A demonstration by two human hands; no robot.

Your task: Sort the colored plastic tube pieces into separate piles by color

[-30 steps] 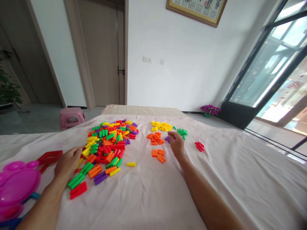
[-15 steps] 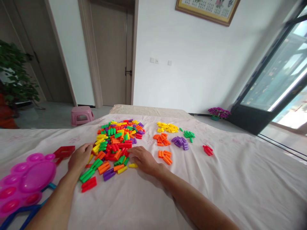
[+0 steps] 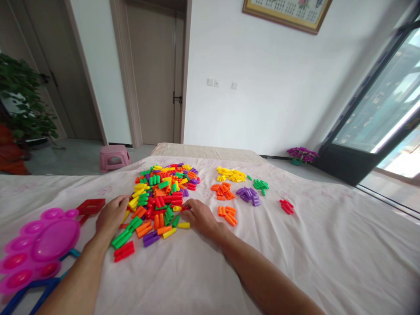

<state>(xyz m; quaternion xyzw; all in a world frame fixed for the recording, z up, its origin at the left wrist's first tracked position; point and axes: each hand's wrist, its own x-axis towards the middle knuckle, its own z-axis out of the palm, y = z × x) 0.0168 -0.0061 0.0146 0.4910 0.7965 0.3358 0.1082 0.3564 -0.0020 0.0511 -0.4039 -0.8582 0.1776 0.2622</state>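
A mixed heap of small plastic tube-like toy pieces (image 3: 164, 199) in red, orange, yellow, green and purple lies on the cloth-covered table. My left hand (image 3: 112, 215) rests against the heap's left edge, fingers loosely extended and partly hidden, with nothing seen in them. At the right edge, my right hand (image 3: 201, 217) pinches a red toy piece (image 3: 187, 208) at its fingertips. A yellow piece (image 3: 184, 225) lies just below those fingers. To the right sit single-colour groups: yellow pieces (image 3: 231, 175), orange pieces (image 3: 223, 191), purple pieces (image 3: 248, 196), green pieces (image 3: 261, 186) and red pieces (image 3: 286, 207).
A pink paw-shaped toy (image 3: 54, 238) lies left of my left forearm, with blue frame parts (image 3: 33, 291) under it and a red plastic frame (image 3: 92, 206) beyond. The pale tablecloth (image 3: 295, 249) is wrinkled. A pink stool (image 3: 114, 158) stands on the floor behind.
My right hand has drawn slightly right, away from the heap, with a red piece now showing at its fingertips. Some pieces at the heap's near right have shifted. My left hand stays beside the heap.
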